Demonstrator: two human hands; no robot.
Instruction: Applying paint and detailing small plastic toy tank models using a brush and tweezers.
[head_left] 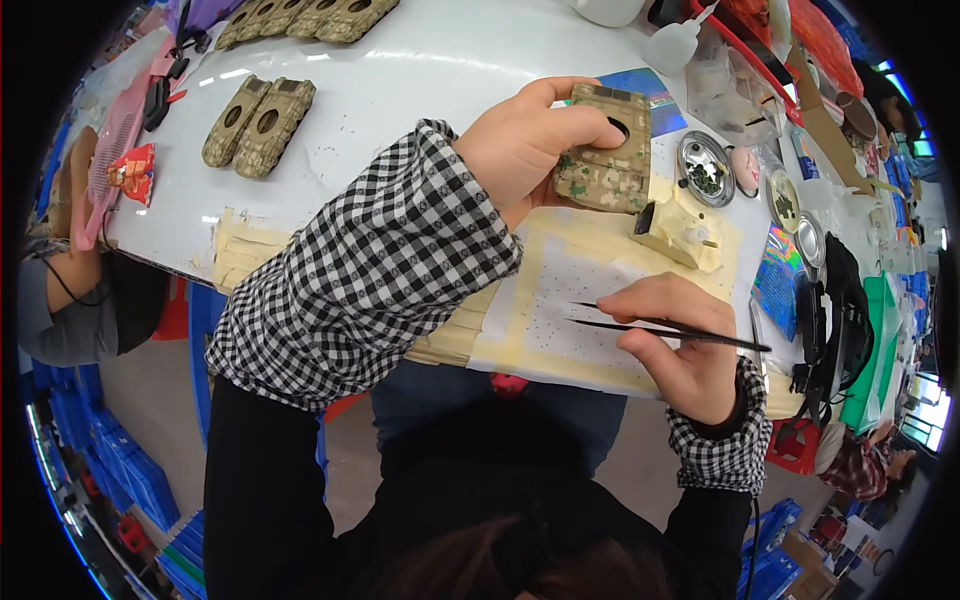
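My left hand [540, 135] is closed around a camouflage-patterned model tank hull [604, 178], its thumb by the round hole in the top. Between the thumb and fingers of my right hand [685, 345] is a pair of black tweezers [650, 326]. The tweezers' two tips are apart and point left over a white sheet [550, 290] dotted with many tiny dark specks. Yellowish tape frames this sheet. Just beyond the right hand stands a small tape-covered block [675, 233].
Two more camouflage hulls [258, 125] lie left on the white table, with several others [310, 18] at the far edge. A round metal tin [706, 168] with small dark green bits sits at right, near a squeeze bottle [680, 42]. Another person's arm [80, 200] shows at far left.
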